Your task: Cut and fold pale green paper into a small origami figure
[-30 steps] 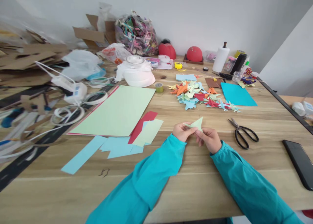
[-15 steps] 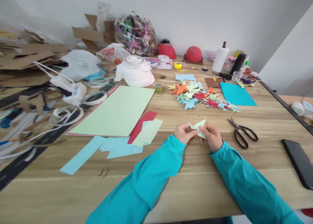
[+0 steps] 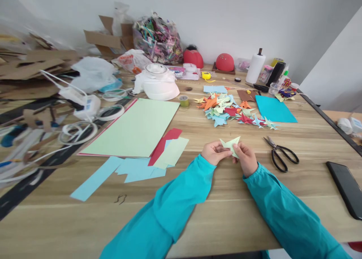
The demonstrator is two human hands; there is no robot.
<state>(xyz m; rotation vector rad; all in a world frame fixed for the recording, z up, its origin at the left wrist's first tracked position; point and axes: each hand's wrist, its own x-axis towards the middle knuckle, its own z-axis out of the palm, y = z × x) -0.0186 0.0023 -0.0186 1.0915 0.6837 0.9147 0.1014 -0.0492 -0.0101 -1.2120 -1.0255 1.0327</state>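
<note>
Between my hands is a small pale green folded paper piece (image 3: 230, 143) with pointed wing-like tips, held just above the wooden table (image 3: 181, 221). My left hand (image 3: 214, 152) pinches its left and lower part; the thumb lies across it. My right hand (image 3: 245, 156) grips its right side between thumb and fingers. Part of the fold is hidden by the fingers. Beyond my hands lies a pile of folded paper shapes (image 3: 223, 108) in green, orange, red and blue. Black-handled scissors (image 3: 278, 151) rest to the right of my right hand.
Left of my hands are green paper sheets (image 3: 135, 127), blue paper strips (image 3: 96, 178) and a red strip (image 3: 164, 147). A phone (image 3: 346, 187) lies at the right. Behind are a turquoise sheet (image 3: 275, 109), a tape roll (image 3: 183, 100) and a white cap (image 3: 160, 87). Cables (image 3: 77, 132) clutter the left.
The folded paper has tilted and shifted slightly right in my fingers. My left fingertips have moved a little along its lower edge. Both hands keep hold of it.
</note>
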